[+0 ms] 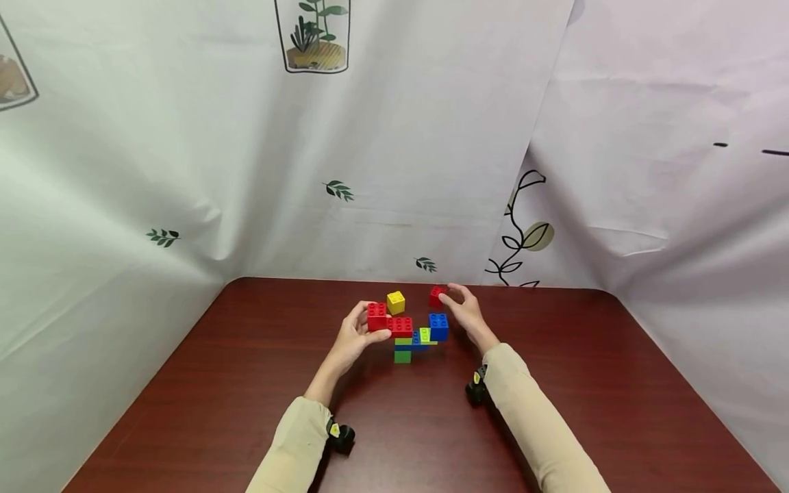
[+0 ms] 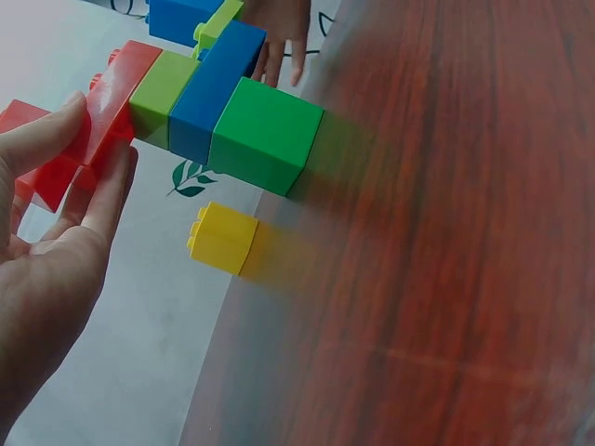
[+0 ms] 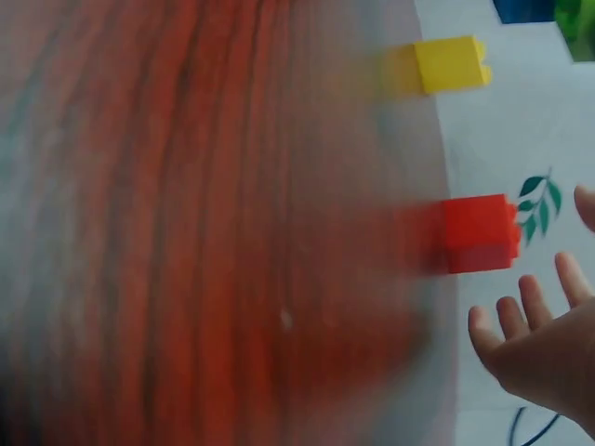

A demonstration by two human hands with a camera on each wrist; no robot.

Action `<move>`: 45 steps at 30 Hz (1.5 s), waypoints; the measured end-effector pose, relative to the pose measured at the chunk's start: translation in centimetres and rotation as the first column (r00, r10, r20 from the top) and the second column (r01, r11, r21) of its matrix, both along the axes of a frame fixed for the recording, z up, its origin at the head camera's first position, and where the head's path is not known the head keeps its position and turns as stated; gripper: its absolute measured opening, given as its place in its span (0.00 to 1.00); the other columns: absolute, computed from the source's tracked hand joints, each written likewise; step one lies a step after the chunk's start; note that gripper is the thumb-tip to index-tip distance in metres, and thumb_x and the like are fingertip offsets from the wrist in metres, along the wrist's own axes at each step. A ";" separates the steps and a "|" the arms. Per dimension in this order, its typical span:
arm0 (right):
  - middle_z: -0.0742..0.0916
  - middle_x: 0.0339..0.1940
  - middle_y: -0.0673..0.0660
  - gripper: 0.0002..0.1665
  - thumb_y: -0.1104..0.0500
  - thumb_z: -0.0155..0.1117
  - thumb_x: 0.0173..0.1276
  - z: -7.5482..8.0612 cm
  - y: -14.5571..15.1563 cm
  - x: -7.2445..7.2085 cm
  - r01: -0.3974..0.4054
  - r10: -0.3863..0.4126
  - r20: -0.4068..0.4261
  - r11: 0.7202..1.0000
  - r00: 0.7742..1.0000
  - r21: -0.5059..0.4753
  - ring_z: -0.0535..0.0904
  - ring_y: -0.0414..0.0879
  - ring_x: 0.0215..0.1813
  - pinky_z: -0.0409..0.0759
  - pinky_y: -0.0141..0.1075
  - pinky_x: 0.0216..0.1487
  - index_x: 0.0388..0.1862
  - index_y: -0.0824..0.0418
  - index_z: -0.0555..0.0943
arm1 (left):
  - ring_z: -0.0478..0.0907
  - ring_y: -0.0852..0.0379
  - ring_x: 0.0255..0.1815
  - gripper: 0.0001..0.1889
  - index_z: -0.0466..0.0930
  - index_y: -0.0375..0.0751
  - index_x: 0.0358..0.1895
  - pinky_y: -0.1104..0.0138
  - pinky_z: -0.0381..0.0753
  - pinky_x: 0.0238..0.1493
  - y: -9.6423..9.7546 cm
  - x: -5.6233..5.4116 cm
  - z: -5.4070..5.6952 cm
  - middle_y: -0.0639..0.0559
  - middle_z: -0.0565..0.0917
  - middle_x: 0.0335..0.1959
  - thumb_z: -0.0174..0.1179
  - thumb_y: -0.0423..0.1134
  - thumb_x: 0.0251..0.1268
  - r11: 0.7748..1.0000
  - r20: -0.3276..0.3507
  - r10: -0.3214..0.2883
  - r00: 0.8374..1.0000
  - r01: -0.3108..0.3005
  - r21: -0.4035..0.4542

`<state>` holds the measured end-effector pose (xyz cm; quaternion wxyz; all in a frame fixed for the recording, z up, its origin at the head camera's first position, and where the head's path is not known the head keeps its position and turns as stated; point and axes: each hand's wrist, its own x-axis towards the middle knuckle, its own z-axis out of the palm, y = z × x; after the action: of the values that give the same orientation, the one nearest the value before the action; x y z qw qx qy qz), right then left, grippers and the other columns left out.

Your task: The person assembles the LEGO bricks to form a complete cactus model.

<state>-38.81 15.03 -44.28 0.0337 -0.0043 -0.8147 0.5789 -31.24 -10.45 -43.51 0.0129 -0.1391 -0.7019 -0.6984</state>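
My left hand (image 1: pixel 353 341) pinches a joined structure of toy building bricks at its red bricks (image 2: pixel 113 98), thumb on one side and fingers on the other. Below the red come a lime brick (image 2: pixel 165 100), a long blue brick (image 2: pixel 216 93) and a green brick (image 2: pixel 267 135) at the bottom. A square blue brick (image 1: pixel 438 326) sits at the structure's right end. Toward the back, my right hand (image 1: pixel 467 316) is beside a loose red brick (image 3: pixel 479 234). Its thumb and fingers are spread, with a gap to that brick in the right wrist view.
A loose yellow brick (image 1: pixel 396 302) stands on the brown table (image 1: pixel 246 383), behind the structure and left of the loose red brick. White printed cloth (image 1: pixel 419 137) hangs behind the table's back edge. Each wrist wears a small black camera (image 1: pixel 341 437).
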 end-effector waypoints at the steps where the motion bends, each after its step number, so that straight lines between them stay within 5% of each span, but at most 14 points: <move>1: 0.70 0.71 0.66 0.31 0.54 0.60 0.72 -0.2 0.0 -0.2 -0.002 0.002 0.000 1.000 1.000 -0.009 0.64 0.61 0.73 0.64 0.54 0.74 0.70 0.62 0.66 | 0.80 0.62 0.45 0.24 0.67 0.35 0.57 0.76 0.82 0.47 0.0 0.0 0.0 0.31 0.77 0.56 0.65 0.25 0.57 1.000 -0.001 -0.001 1.000 0.001 -0.002; 19: 0.60 0.78 0.66 0.41 0.53 0.59 0.72 -0.9 -0.4 -1.5 -0.128 0.131 0.093 0.991 0.987 -0.033 0.53 0.62 0.79 0.55 0.56 0.77 0.78 0.57 0.54 | 0.80 0.56 0.49 0.25 0.67 0.38 0.58 0.74 0.82 0.49 0.0 0.0 -0.1 0.33 0.76 0.58 0.65 0.27 0.58 1.000 0.032 -0.010 0.999 0.010 -0.010; 37: 0.75 0.66 0.69 0.27 0.63 0.60 0.70 -1.1 -0.6 -2.0 -0.044 0.041 0.076 0.998 0.996 0.048 0.70 0.62 0.66 0.70 0.53 0.69 0.67 0.62 0.70 | 0.79 0.56 0.50 0.26 0.67 0.39 0.58 0.74 0.82 0.49 0.0 -0.1 0.0 0.34 0.77 0.57 0.66 0.27 0.57 1.000 0.036 -0.002 0.999 0.002 -0.008; 45: 0.80 0.59 0.69 0.26 0.59 0.62 0.70 -0.9 -0.2 -1.3 -0.016 0.015 0.050 1.000 0.999 0.015 0.75 0.60 0.60 0.75 0.49 0.64 0.65 0.64 0.73 | 0.78 0.56 0.50 0.26 0.67 0.38 0.58 0.75 0.81 0.49 -0.1 -0.1 -0.2 0.35 0.77 0.57 0.66 0.27 0.57 1.000 0.038 0.008 0.999 -0.008 -0.007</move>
<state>-40.12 14.84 -45.15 0.0088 -0.0121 -0.8196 0.5727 -31.39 -10.57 -43.66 0.0017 -0.1229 -0.7049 -0.6986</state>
